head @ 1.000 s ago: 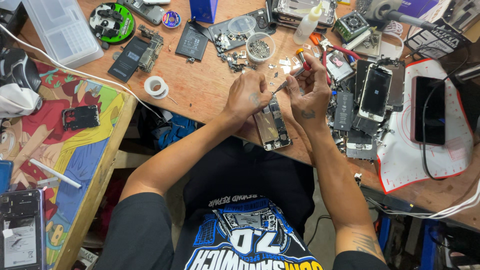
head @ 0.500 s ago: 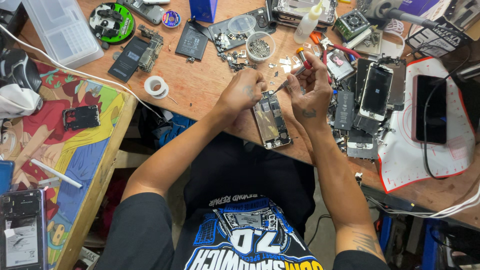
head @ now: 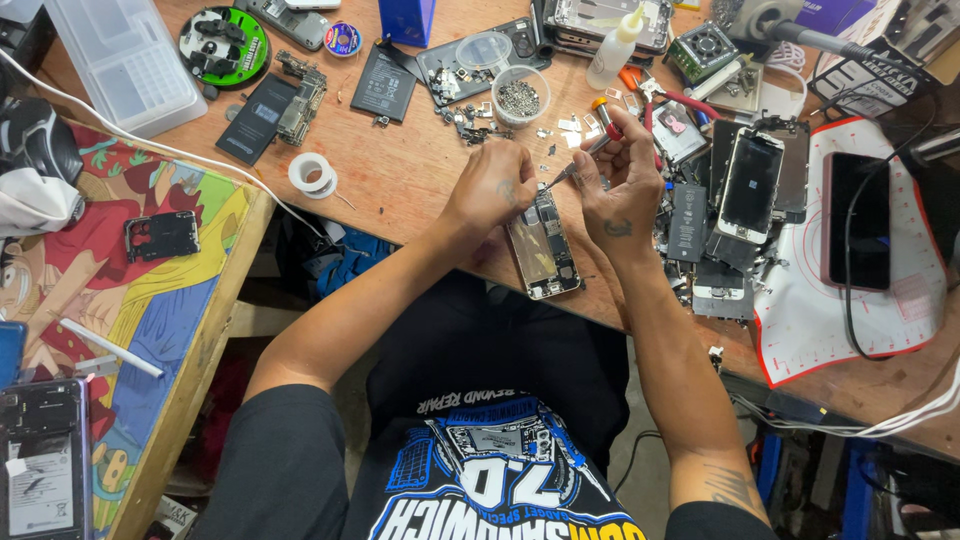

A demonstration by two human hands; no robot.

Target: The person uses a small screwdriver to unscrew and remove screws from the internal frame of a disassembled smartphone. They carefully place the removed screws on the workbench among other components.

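Observation:
An opened phone body [head: 541, 248] lies on the wooden bench [head: 410, 185] in front of me, its insides facing up. My left hand [head: 493, 187] presses on its top left corner, fingers curled over the edge. My right hand [head: 620, 183] holds a small screwdriver [head: 590, 142] with a red and orange handle. Its tip points down toward the phone's upper end, close to my left fingers.
A clear cup of screws [head: 520, 97], loose metal bits and a white glue bottle [head: 613, 48] sit behind my hands. Several phone parts and screens [head: 747, 190] lie to the right near a white mat [head: 880, 300]. A tape roll [head: 312, 173] and batteries lie left.
My left hand has slid slightly up along the phone's top edge. My right hand has tilted the screwdriver a little; the phone stays where it was.

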